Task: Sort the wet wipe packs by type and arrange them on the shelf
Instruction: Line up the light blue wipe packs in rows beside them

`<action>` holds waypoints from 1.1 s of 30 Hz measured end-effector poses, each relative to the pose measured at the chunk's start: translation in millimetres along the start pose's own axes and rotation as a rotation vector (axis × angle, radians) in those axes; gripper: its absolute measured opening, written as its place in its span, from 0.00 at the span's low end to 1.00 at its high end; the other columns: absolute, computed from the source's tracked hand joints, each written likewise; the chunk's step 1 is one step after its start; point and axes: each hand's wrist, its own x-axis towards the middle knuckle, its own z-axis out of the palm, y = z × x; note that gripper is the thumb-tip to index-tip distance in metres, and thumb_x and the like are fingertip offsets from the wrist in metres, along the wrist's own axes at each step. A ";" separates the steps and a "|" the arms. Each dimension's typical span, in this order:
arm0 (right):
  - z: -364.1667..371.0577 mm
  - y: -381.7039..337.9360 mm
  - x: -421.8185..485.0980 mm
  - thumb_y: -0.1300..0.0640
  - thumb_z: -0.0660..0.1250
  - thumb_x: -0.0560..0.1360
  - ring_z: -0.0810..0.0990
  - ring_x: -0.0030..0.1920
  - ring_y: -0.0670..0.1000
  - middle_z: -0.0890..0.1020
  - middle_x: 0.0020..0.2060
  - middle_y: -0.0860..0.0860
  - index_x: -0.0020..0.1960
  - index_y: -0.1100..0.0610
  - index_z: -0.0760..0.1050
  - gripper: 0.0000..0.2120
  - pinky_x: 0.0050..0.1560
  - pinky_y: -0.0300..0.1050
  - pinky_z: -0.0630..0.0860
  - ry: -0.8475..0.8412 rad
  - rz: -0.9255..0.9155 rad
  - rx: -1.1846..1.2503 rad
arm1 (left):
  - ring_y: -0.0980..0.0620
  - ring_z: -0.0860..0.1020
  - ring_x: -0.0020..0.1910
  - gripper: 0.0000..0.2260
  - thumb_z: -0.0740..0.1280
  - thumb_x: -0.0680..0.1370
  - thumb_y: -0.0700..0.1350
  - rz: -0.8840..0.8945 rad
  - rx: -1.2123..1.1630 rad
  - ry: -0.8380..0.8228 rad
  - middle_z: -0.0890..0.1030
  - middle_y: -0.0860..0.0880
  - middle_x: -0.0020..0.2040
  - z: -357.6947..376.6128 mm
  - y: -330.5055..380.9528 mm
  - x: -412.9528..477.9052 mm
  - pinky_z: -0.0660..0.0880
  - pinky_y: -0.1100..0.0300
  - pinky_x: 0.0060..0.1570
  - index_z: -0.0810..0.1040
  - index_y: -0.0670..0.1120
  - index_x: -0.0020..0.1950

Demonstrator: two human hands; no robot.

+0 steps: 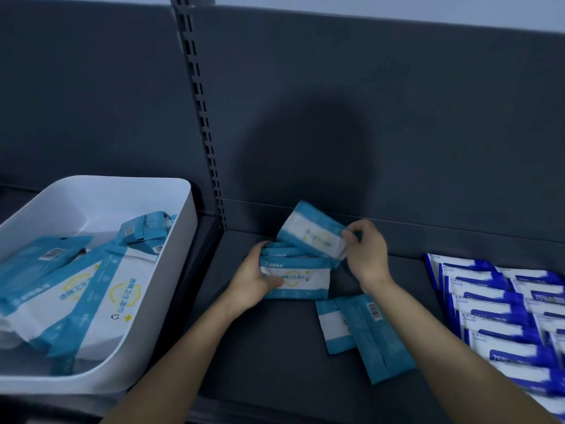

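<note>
On the dark shelf [275, 347] a short row of light-blue wet wipe packs [301, 278] stands on edge near the back panel. My left hand [253, 280] grips the left end of that row, thumb across the front pack. My right hand [368, 255] pinches the right end of another light-blue pack [312, 232], held tilted above and behind the row. Two more light-blue packs [360, 332] lie flat in front, to the right. Dark-blue wipe packs [501, 316] sit in overlapping rows at the far right.
A white bin [180, 270] at the left holds several loose light-blue packs [76, 295]. A slotted upright [201, 117] divides the back panel. The shelf's front edge runs along the bottom.
</note>
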 end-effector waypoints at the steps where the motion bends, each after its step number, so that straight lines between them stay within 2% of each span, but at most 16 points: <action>1: -1.9 1.6 1.8 0.62 0.62 0.79 0.75 0.43 0.50 0.76 0.39 0.50 0.44 0.57 0.71 0.05 0.43 0.43 0.72 0.022 0.075 0.088 | 0.56 0.79 0.54 0.27 0.71 0.72 0.31 -0.005 -0.003 0.014 0.78 0.52 0.55 -0.7 0.1 0.6 0.77 0.67 0.49 0.66 0.49 0.66; 4: -8.5 4.4 1.6 0.61 0.63 0.78 0.78 0.44 0.55 0.78 0.41 0.53 0.42 0.55 0.71 0.07 0.46 0.54 0.77 0.045 0.148 0.172 | 0.53 0.79 0.54 0.22 0.71 0.72 0.30 -0.047 -0.038 0.051 0.80 0.51 0.54 -1.7 1.8 0.8 0.77 0.63 0.51 0.71 0.51 0.58; 6: -12.3 4.0 -1.3 0.60 0.64 0.78 0.80 0.47 0.57 0.79 0.43 0.55 0.42 0.54 0.72 0.07 0.49 0.57 0.79 0.074 0.152 0.206 | 0.53 0.80 0.51 0.20 0.71 0.72 0.29 -0.050 -0.057 0.073 0.80 0.50 0.52 -0.6 2.0 0.4 0.78 0.62 0.51 0.72 0.52 0.53; 9: -14.9 1.5 -5.0 0.62 0.64 0.78 0.82 0.50 0.57 0.80 0.48 0.57 0.46 0.54 0.73 0.05 0.52 0.59 0.80 0.097 0.150 0.269 | 0.52 0.80 0.51 0.19 0.70 0.72 0.29 -0.054 -0.084 0.090 0.81 0.50 0.52 0.3 1.1 1.9 0.78 0.62 0.49 0.72 0.51 0.52; 11: -16.0 -0.6 -7.5 0.65 0.63 0.78 0.83 0.50 0.56 0.81 0.49 0.57 0.52 0.56 0.74 0.06 0.51 0.57 0.81 0.071 0.176 0.325 | 0.52 0.80 0.52 0.19 0.70 0.72 0.30 -0.060 -0.100 0.108 0.81 0.49 0.52 0.3 0.9 2.7 0.77 0.63 0.49 0.72 0.50 0.54; 13: -15.4 -4.9 -13.4 0.69 0.62 0.77 0.83 0.48 0.54 0.82 0.49 0.57 0.56 0.59 0.74 0.11 0.47 0.51 0.82 -0.010 0.294 0.477 | 0.52 0.80 0.52 0.19 0.70 0.73 0.30 -0.054 -0.115 0.148 0.81 0.49 0.53 1.5 1.3 3.8 0.77 0.60 0.51 0.71 0.50 0.55; 16: -2.6 -8.3 -31.9 0.73 0.63 0.74 0.83 0.45 0.52 0.83 0.47 0.56 0.55 0.64 0.75 0.11 0.39 0.43 0.82 -0.198 0.517 0.585 | 0.53 0.80 0.50 0.17 0.68 0.75 0.30 -0.041 -0.201 0.199 0.80 0.49 0.52 7.7 6.3 2.6 0.77 0.61 0.48 0.71 0.51 0.52; 18: 12.4 -0.7 -42.2 0.67 0.69 0.74 0.83 0.45 0.52 0.83 0.48 0.55 0.54 0.63 0.78 0.09 0.40 0.44 0.81 -0.247 0.531 0.435 | 0.54 0.80 0.47 0.15 0.66 0.76 0.30 -0.051 -0.286 0.184 0.80 0.48 0.52 14.7 10.0 1.0 0.79 0.63 0.43 0.70 0.50 0.54; 20: 23.8 2.8 -46.9 0.60 0.71 0.73 0.83 0.45 0.50 0.84 0.48 0.52 0.51 0.58 0.79 0.07 0.38 0.43 0.79 -0.231 0.442 0.211 | 0.50 0.80 0.49 0.14 0.64 0.78 0.31 -0.070 -0.378 0.156 0.80 0.45 0.53 19.4 11.1 0.7 0.80 0.57 0.45 0.70 0.47 0.57; 22: 29.7 2.5 -45.9 0.57 0.73 0.73 0.83 0.44 0.51 0.84 0.47 0.53 0.50 0.58 0.80 0.08 0.38 0.46 0.81 -0.195 0.422 0.201 | 0.43 0.80 0.54 0.13 0.65 0.79 0.35 -0.056 -0.463 0.132 0.80 0.40 0.57 18.5 11.1 1.3 0.79 0.49 0.52 0.70 0.41 0.63; 24: 31.6 -5.2 -48.0 0.57 0.73 0.73 0.84 0.44 0.54 0.84 0.46 0.57 0.48 0.60 0.80 0.08 0.37 0.50 0.82 -0.218 0.486 0.326 | 0.40 0.80 0.57 0.19 0.69 0.77 0.39 -0.018 -0.482 0.097 0.79 0.37 0.60 16.1 10.4 3.3 0.78 0.43 0.55 0.70 0.38 0.66; 27: 33.5 -12.6 -54.8 0.50 0.69 0.76 0.84 0.37 0.56 0.83 0.43 0.59 0.49 0.59 0.78 0.12 0.32 0.46 0.82 -0.334 0.551 0.316 | 0.43 0.80 0.57 0.24 0.74 0.72 0.34 -0.007 -0.399 0.087 0.80 0.39 0.59 14.9 11.6 2.3 0.79 0.47 0.54 0.71 0.38 0.66; 29: 31.0 -11.8 -55.9 0.43 0.63 0.77 0.83 0.32 0.56 0.83 0.38 0.60 0.48 0.60 0.76 0.18 0.29 0.44 0.80 -0.399 0.556 0.167 | 0.47 0.81 0.54 0.24 0.72 0.71 0.30 -0.001 -0.372 0.129 0.81 0.41 0.57 13.8 12.0 1.8 0.80 0.55 0.48 0.71 0.41 0.64; 30: 27.8 -9.7 -53.0 0.41 0.62 0.77 0.83 0.32 0.56 0.83 0.37 0.60 0.47 0.61 0.75 0.22 0.29 0.46 0.81 -0.396 0.499 0.041 | 0.49 0.82 0.53 0.24 0.72 0.70 0.28 0.006 -0.363 0.151 0.81 0.43 0.56 12.2 12.4 1.0 0.80 0.58 0.46 0.72 0.42 0.63; 32: 19.3 1.4 -39.1 0.39 0.65 0.74 0.84 0.42 0.56 0.83 0.42 0.57 0.51 0.62 0.75 0.24 0.42 0.51 0.82 -0.290 0.278 -0.251 | 0.53 0.82 0.51 0.24 0.71 0.70 0.26 0.024 -0.347 0.167 0.82 0.47 0.54 6.0 12.1 1.0 0.79 0.62 0.45 0.72 0.47 0.59; 33: 14.2 5.1 -31.5 0.41 0.69 0.72 0.82 0.52 0.56 0.82 0.51 0.56 0.59 0.62 0.73 0.27 0.51 0.51 0.80 -0.230 0.189 -0.314 | 0.56 0.82 0.50 0.24 0.70 0.70 0.26 0.031 -0.335 0.164 0.82 0.50 0.53 2.1 11.9 1.1 0.79 0.64 0.45 0.72 0.50 0.58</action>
